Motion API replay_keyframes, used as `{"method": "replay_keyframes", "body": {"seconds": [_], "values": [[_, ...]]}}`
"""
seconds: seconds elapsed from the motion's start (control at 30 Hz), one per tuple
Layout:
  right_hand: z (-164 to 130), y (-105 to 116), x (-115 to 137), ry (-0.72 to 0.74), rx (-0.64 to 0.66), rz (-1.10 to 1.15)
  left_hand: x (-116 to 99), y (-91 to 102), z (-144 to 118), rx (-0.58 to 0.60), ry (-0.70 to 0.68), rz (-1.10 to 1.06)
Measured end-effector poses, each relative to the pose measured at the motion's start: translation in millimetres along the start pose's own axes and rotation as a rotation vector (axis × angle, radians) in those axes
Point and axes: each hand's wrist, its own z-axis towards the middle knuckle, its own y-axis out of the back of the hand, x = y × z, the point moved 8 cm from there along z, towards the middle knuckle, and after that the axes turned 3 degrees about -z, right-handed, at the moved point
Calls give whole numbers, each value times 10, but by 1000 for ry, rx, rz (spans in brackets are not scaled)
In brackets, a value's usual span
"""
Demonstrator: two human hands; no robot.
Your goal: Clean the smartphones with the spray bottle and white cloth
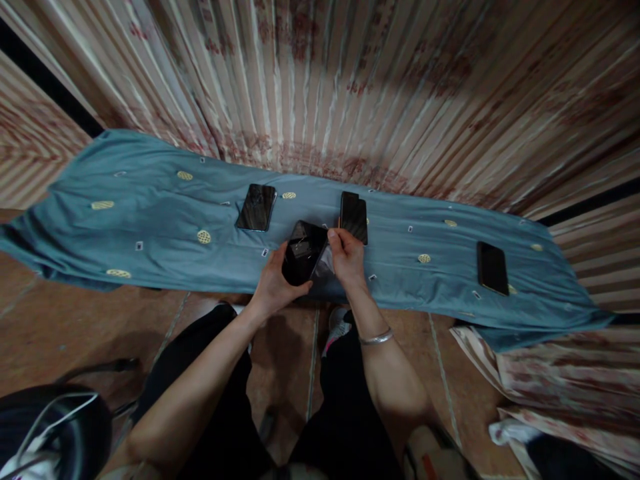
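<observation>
Holding a black phone (303, 252) over the near edge of a blue cloth (150, 220), the left hand (274, 287) had its fingers wrapped under the phone's lower end. The right hand (346, 259) pinched a thin clear film (323, 265) at the phone's right side, fingers narrow on it. Three more dark phones lay on the cloth: one (257, 207) just beyond the hands to the left, one (354, 217) just beyond the right hand, one (492, 267) well apart at right. A bangle (377, 338) circled the right wrist.
</observation>
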Motion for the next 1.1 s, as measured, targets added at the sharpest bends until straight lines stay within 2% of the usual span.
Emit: {"method": "replay_keyframes", "body": {"seconds": [0.13,0.37,0.73,0.9,1.1], "values": [[13,-25,23,-2,25,40,5,32,22,9,28,-12],[13,-102,5,1,152,39,-26,153,58,-7,19,99],[21,-122,-79,-70,164,144,-11,233,36,-15,-15,168],[31,-133,-57,-56,167,193,-10,204,1,16,-4,94],[27,-115,-135,-89,86,122,4,107,-36,52,38,-126]]}}
